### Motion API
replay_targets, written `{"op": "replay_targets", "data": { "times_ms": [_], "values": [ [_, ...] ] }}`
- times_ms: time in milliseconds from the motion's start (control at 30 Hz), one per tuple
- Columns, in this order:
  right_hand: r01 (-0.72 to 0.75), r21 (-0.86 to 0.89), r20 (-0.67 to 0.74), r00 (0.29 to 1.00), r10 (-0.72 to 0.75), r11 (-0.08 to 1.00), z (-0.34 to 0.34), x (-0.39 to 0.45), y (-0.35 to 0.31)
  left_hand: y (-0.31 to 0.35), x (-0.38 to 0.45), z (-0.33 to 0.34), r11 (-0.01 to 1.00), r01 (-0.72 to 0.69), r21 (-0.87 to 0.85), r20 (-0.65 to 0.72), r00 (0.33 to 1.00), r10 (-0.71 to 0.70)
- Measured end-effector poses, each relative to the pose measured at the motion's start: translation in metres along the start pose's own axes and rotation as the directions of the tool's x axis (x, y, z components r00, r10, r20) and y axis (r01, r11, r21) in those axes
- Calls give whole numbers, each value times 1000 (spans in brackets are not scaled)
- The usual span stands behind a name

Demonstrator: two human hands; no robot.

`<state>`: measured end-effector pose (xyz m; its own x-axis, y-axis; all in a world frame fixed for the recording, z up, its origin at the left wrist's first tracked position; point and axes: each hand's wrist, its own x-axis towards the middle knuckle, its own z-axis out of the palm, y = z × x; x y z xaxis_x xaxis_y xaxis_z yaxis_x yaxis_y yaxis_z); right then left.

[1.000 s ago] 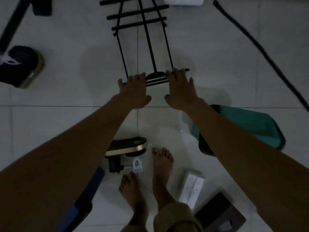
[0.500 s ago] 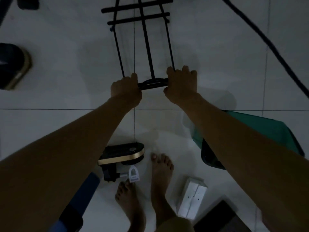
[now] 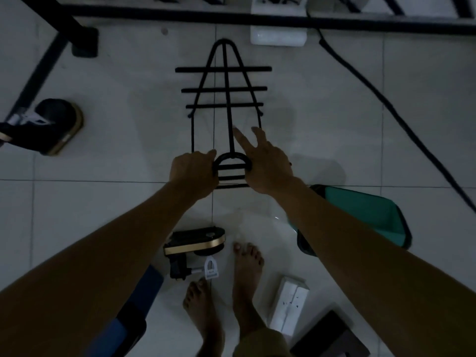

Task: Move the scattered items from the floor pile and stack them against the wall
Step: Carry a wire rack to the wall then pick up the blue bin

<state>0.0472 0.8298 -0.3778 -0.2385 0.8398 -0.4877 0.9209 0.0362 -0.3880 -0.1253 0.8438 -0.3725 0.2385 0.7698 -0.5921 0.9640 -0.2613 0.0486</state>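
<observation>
Two hands on a black metal rack (image 3: 223,99) lying on the pale tiled floor (image 3: 128,202), left hand (image 3: 192,172) fisted round its near end, right hand (image 3: 265,163) resting there, fingers loosely spread, bare feet (image 3: 247,274) below, teal bag (image 3: 371,217) beside the right forearm

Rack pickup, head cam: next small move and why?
Probably close the right hand on the black wire rack before lifting. The left hand already grips the near end, but two right fingers are straight, and the rack appears to lie flat on the floor.
</observation>
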Motion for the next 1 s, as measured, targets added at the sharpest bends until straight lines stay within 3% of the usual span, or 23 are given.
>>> {"op": "replay_targets", "data": {
  "times_ms": [100, 200, 267, 367, 433, 500, 600, 700, 867, 1000],
  "values": [
    [9, 100, -11, 1000, -8, 995, -33, -23, -18, 1, -29, -32, 996, -58, 62, -88, 994, 64],
    [4, 89, 4, 1000, -4, 996, -63, -58, -38, 1, -71, -66, 991, -123, 53, -97, 987, 128],
    [13, -26, 10, 1000, -13, 1000, -86, -83, -54, 0, -102, -89, 994, -104, -40, -56, 993, 102],
    [189, -237, 28, 982, -187, 953, -124, -122, -81, 3, -152, -126, 988, -145, -51, -78, 987, 141],
    [246, -219, 61, 969, -238, 944, -145, -144, -95, 4, -179, -149, 983, -183, -18, -96, 979, 180],
    [216, -105, 3, 976, -217, 971, -169, -175, -111, 8, -211, -174, 981, -192, -20, -117, 975, 188],
    [221, 30, -134, 967, -216, 975, -195, -221, -133, 17, -260, -206, 984, -171, -41, -138, 977, 164],
    [237, 87, -178, 959, -219, 968, -216, -262, -159, 21, -305, -228, 992, -121, -28, -168, 979, 115],
    [225, -11, -184, 957, -223, 974, -249, -323, -208, 20, -385, -243, 983, -24, -180, -228, 974, -18],
    [306, -85, -158, 936, -316, 948, -250, -356, -246, 7, -440, -238, 966, 70, -249, -226, 966, -128]
  ]
}}
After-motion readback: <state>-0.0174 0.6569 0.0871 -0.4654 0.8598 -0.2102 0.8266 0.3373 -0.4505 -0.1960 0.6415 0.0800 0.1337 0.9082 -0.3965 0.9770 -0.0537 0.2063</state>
